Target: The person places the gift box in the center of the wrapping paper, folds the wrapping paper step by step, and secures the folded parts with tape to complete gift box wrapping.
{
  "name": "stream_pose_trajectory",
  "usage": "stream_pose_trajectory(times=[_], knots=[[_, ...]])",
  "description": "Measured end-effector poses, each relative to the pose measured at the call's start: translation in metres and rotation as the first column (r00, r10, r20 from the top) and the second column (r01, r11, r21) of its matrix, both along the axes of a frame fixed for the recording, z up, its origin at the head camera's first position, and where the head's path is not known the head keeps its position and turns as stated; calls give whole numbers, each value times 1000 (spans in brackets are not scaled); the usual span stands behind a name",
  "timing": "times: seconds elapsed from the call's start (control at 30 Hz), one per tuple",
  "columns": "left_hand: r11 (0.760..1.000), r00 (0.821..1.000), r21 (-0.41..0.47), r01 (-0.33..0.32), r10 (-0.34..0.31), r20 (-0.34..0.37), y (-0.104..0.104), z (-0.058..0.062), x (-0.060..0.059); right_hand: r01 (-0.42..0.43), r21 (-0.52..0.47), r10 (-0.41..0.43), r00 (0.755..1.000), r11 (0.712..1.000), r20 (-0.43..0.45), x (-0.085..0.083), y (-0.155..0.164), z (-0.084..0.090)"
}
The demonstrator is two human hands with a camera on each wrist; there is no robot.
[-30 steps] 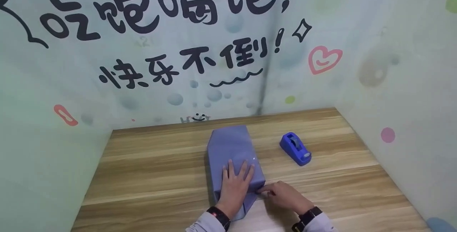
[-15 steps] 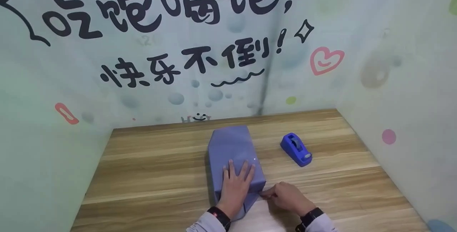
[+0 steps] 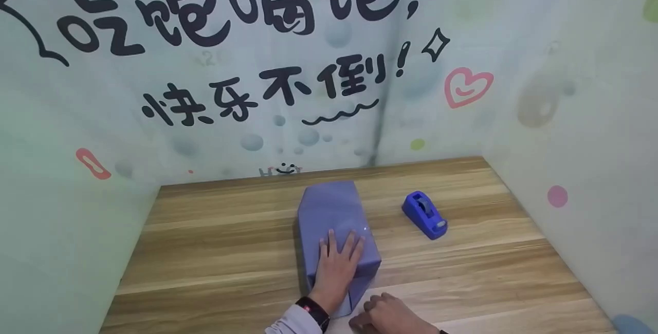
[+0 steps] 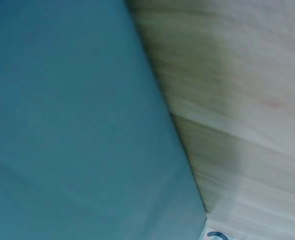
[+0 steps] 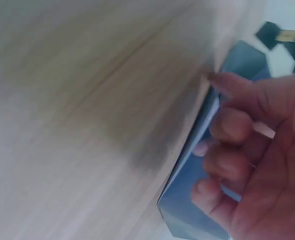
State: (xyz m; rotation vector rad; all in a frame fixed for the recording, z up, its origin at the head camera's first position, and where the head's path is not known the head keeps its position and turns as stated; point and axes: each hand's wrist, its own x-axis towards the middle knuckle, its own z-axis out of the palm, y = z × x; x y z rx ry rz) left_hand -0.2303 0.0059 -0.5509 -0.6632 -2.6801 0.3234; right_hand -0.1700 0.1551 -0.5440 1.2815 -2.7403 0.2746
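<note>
The wooden table (image 3: pixel 216 252) has pale walls (image 3: pixel 77 133) with black writing round it. In the middle of the table lies a box (image 3: pixel 331 210) wrapped in blue-purple paper. The left hand (image 3: pixel 336 267) lies flat on top of the near end of the box, fingers straight and spread, pressing it down. It is in the same place as a second ago. There is a dark band with a bit of red on that wrist. The left wrist view is blurry and shows only the blue paper (image 4: pixel 77 125) and the wood beside it.

Next comes the right hand (image 3: pixel 385 316). A moment ago it was at the near right corner of the box, pinching the paper there. Now it has come back toward the person and sits low at the bottom edge of the picture, by the loose paper flap (image 3: pixel 360 288) at the near end. In the right wrist view its fingers (image 5: pixel 232 125) are curled round the edge of the flap (image 5: pixel 197 200).

Further right, well apart from the box, a blue tape holder (image 3: pixel 424 214) stands on the table. It has not moved
</note>
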Motion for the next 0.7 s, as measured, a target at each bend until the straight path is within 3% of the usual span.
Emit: stream_pose_trajectory(times=[0.1, 0.17, 0.23, 0.3, 0.43, 0.5, 0.57, 0.6, 0.63, 0.7], knots=[[1000, 999, -2, 17, -17, 50, -3, 1, -1, 74, -150, -98, 982, 986, -162, -11, 5, 6], [999, 998, 11, 34, -34, 58, -4, 2, -2, 120, -221, -181, 942, 968, -282, -22, 8, 9], [999, 998, 23, 41, -42, 49, -6, 1, -3, 117, -236, -199, 910, 965, -363, -34, 10, 9], [999, 999, 39, 37, -38, 24, -8, 1, -3, 87, -179, -151, 911, 980, -383, -45, 9, 6], [995, 1000, 100, 24, -23, -10, -11, 2, -2, 6, -35, -17, 942, 999, -336, -60, 5, -3], [984, 998, 173, 40, -49, 47, -13, 6, 0, -21, -18, 15, 951, 1000, -310, -62, 3, -7], [950, 978, 306, 57, -115, 173, -17, 13, 1, -37, -29, 27, 954, 999, -298, -63, 3, -9], [919, 954, 392, 52, -162, 253, -20, 17, 1, -39, -33, 27, 954, 999, -300, -63, 3, -10], [873, 921, 486, 31, -214, 326, -24, 23, 0, -42, -36, 29, 951, 998, -307, -63, 3, -10], [732, 852, 678, -63, -314, 419, -34, 34, -1, -46, -27, 35, 946, 999, -321, -64, 1, -10]])
